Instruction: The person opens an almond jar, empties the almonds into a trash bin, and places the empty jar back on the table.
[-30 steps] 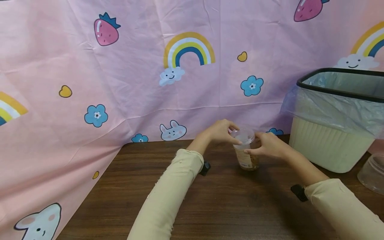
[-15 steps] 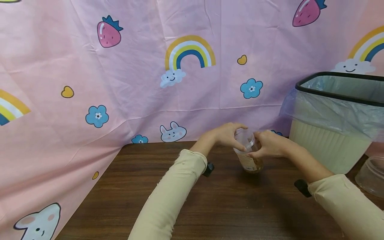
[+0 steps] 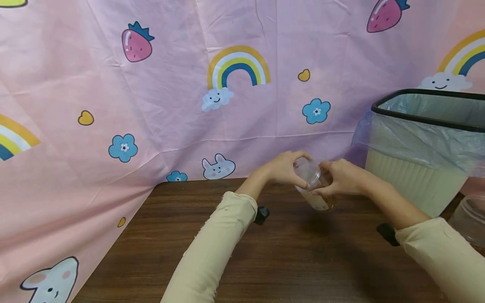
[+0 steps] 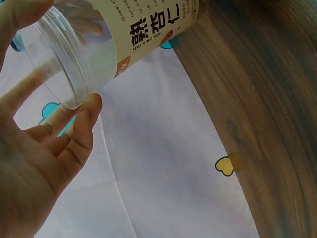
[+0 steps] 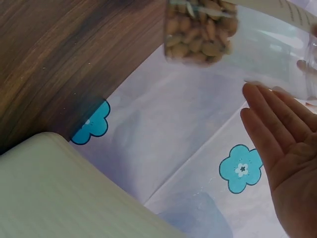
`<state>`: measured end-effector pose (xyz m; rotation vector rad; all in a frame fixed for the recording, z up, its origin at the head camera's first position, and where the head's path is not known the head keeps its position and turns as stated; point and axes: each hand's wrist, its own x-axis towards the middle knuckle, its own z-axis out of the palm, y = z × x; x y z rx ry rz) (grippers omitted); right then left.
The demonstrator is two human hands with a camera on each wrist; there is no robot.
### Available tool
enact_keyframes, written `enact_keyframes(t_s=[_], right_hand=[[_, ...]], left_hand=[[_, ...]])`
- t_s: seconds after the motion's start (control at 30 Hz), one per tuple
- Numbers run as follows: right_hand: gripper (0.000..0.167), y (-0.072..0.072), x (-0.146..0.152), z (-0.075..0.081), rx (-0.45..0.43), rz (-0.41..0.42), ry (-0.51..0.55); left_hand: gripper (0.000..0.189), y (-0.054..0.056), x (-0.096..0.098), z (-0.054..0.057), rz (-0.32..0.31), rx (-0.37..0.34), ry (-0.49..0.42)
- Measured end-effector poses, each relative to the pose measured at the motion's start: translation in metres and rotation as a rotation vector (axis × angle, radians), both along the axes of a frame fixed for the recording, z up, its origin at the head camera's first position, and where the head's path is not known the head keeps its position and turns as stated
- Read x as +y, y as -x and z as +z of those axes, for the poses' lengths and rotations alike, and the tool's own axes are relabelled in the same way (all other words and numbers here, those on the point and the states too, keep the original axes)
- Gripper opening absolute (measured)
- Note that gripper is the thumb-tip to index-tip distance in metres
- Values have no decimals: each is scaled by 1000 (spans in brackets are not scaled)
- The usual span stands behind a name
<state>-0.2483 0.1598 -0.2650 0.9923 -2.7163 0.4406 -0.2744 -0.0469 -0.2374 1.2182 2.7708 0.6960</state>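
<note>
A clear plastic jar (image 3: 317,202) with a cream label is tilted above the brown table, its top leaning left. My left hand (image 3: 285,169) holds the clear top end (image 4: 81,62), thumb and fingers spread around its edge. My right hand (image 3: 346,179) grips the jar's side just below, thumb in front and fingers behind. Almonds (image 5: 200,34) lie gathered at the jar's bottom end in the right wrist view. Dark Chinese characters show on the label (image 4: 153,27) in the left wrist view.
A cream bin (image 3: 413,181) lined with a thin bluish bag stands at the right, close to my right forearm. Another clear container (image 3: 470,219) sits at the right edge. Behind the wooden table (image 3: 182,235) hangs a pink patterned cloth (image 3: 170,105).
The jar has gone from nearly upright to more tilted, its bottom swinging right and rising off the table. Both hands have stayed on it.
</note>
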Motion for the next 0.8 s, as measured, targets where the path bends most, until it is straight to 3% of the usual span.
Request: enact_keyframes(t_s=[0.2, 0.37, 0.53, 0.8], right_hand=[[73, -2, 7, -7, -43, -16, 87], [86, -3, 12, -11, -18, -26, 94], [88, -4, 11, -4, 23, -61, 42], [88, -6, 9, 4, 4, -83, -32]], left_hand=[[60, -3, -9, -1, -5, -80, -157], [61, -6, -16, -3, -12, -152, -269], [64, -9, -22, -6, -5, -188, -301], [68, -10, -27, -15, 47, -176, -310]])
